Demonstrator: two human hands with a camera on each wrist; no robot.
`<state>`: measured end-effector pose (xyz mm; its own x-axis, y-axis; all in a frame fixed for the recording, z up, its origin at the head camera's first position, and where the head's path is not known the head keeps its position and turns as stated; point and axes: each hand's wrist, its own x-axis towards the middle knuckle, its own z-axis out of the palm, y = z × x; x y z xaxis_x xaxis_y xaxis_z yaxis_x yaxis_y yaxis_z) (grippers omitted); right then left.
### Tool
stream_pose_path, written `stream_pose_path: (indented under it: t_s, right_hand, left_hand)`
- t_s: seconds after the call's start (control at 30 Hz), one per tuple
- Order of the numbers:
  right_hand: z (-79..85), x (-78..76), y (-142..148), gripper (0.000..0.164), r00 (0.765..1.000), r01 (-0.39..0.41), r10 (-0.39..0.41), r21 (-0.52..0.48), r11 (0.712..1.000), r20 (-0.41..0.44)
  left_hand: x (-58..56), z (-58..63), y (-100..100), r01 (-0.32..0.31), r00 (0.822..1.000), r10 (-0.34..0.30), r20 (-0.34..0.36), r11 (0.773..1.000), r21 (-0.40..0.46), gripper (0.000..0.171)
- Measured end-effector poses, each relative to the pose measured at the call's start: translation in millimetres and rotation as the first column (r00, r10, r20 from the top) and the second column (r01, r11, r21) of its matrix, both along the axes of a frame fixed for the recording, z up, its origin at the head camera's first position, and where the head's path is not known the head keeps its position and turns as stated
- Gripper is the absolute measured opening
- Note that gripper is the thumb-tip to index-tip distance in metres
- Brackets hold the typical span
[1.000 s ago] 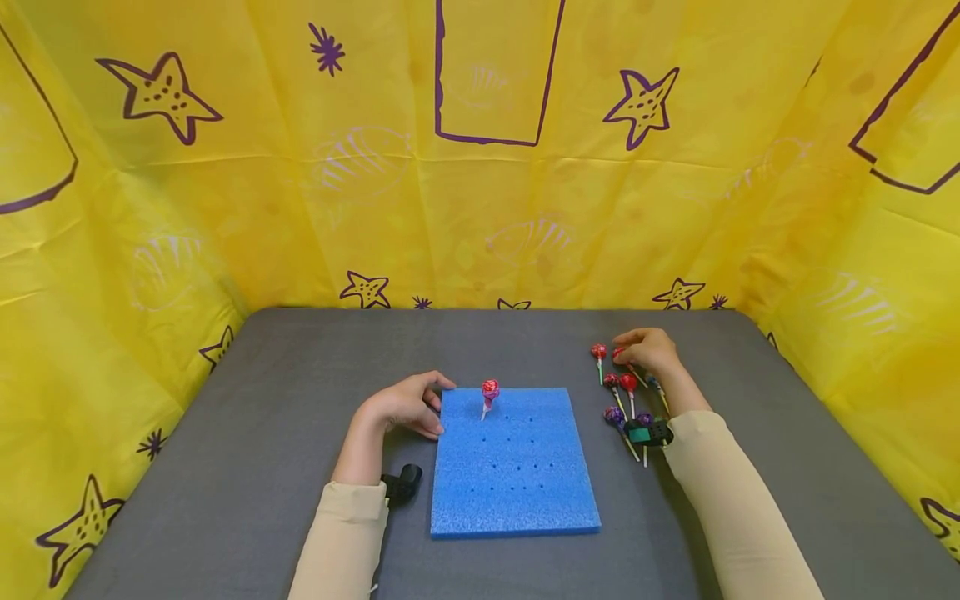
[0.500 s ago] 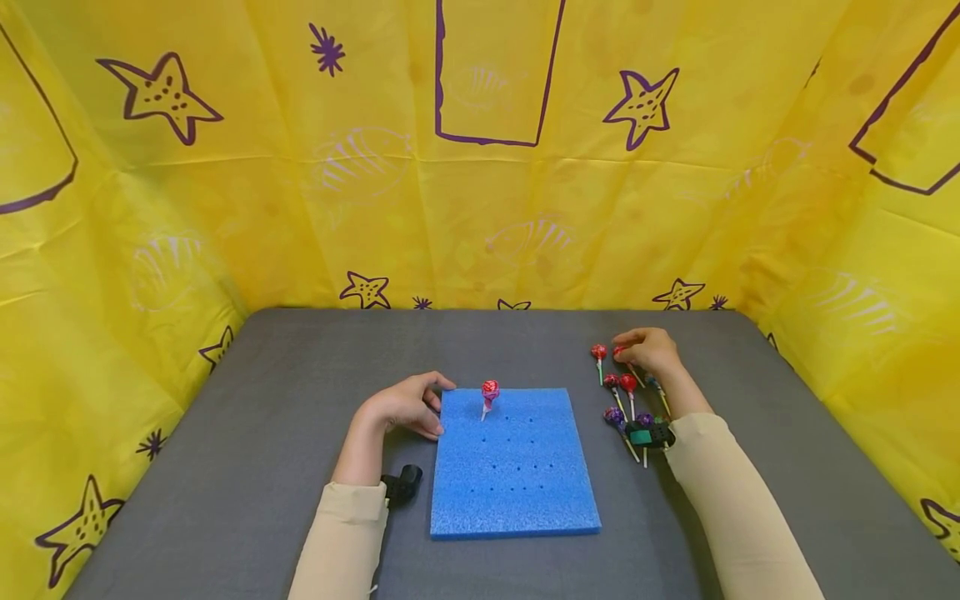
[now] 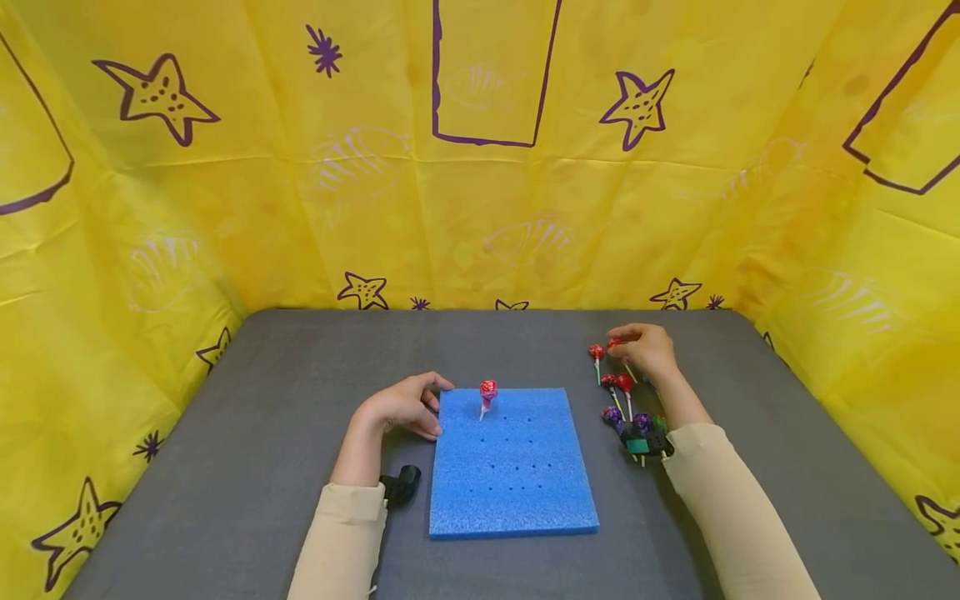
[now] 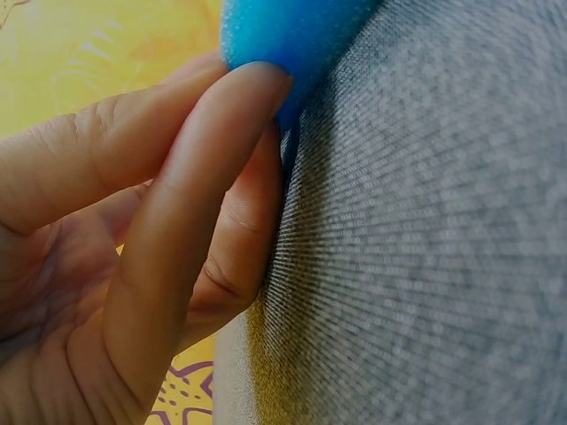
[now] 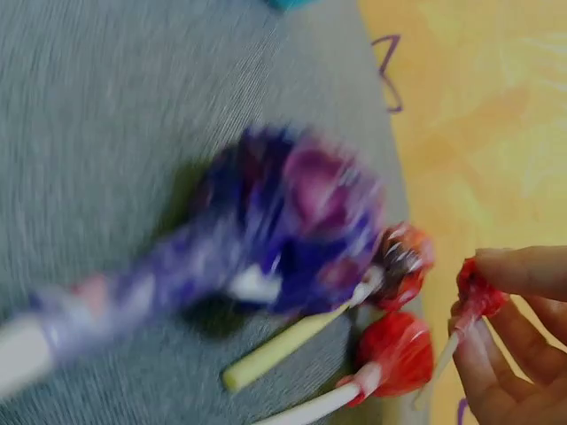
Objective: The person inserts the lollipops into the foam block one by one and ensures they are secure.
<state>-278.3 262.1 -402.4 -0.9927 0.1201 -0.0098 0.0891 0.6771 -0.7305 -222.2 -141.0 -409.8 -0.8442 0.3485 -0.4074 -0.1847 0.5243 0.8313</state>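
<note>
My right hand (image 3: 649,350) pinches a red-wrapped lollipop (image 5: 479,290) by its head between thumb and fingers, and its pale stick hangs down at a slant. Nearby lie several other lollipops: a red one (image 3: 596,352) at the back, another red one (image 5: 396,354), and a purple one (image 5: 310,212) that looms close and blurred. My left hand (image 3: 405,407) grips the back left corner of a blue foam board (image 3: 517,508), its thumb against the left edge. One pink-red lollipop (image 3: 488,392) stands upright in the board near the back. Part of the pile hides behind my right wrist.
Small holes dot the foam board in rows. A black wrist camera (image 3: 405,483) sits beside my left forearm, and another (image 3: 647,439) hangs above the purple lollipops. Yellow patterned cloth (image 3: 480,208) encloses the grey table (image 3: 322,342) at the back and sides.
My right hand has raised the red lollipop slightly off the table, back and a little left. The left hand and the board stay put; the head view has shifted slightly.
</note>
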Motion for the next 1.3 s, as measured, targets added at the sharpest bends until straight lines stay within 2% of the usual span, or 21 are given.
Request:
stream_pose_path:
  t_s: [0.27, 0.5, 0.67, 0.87, 1.1, 1.3]
  right_hand:
    - [15.4, 13.7, -5.1, 0.038, 0.998, 0.043, -0.046, -0.053, 0.998, -0.045]
    - [20.8, 25.9, -8.3, 0.042, 0.997, 0.06, -0.07, -0.199, 0.978, -0.044]
    - [30.5, 35.7, -16.8, 0.043, 0.996, 0.048, -0.068, -0.278, 0.959, -0.065]
    - [43.8, 48.8, -32.0, 0.04, 0.992, -0.007, -0.029, -0.291, 0.957, -0.12]
    - [53.1, 61.9, -53.6, 0.041, 0.983, -0.111, 0.045, -0.377, 0.919, -0.181]
    - [51.1, 65.8, -68.1, 0.04, 0.977, -0.178, 0.094, -0.482, 0.858, -0.193]
  left_hand:
    - [0.7, -1.1, -0.4, -0.002, 1.0, 0.002, 0.003, 1.0, 0.008, 0.064]
    - [-0.3, -1.3, -0.9, -0.006, 1.0, 0.006, 0.008, 1.0, 0.001, 0.064]
    - [-0.1, -0.5, -1.3, -0.008, 1.0, 0.008, 0.008, 1.0, 0.01, 0.064]
    - [-1.1, 0.0, -1.6, -0.008, 1.0, 0.008, 0.008, 1.0, 0.006, 0.065]
    - [-1.7, -0.2, -0.9, -0.009, 1.0, 0.009, 0.005, 1.0, 0.0, 0.065]
    - [-1.1, -1.3, -0.3, -0.009, 1.0, 0.009, 0.011, 1.0, 0.001, 0.065]
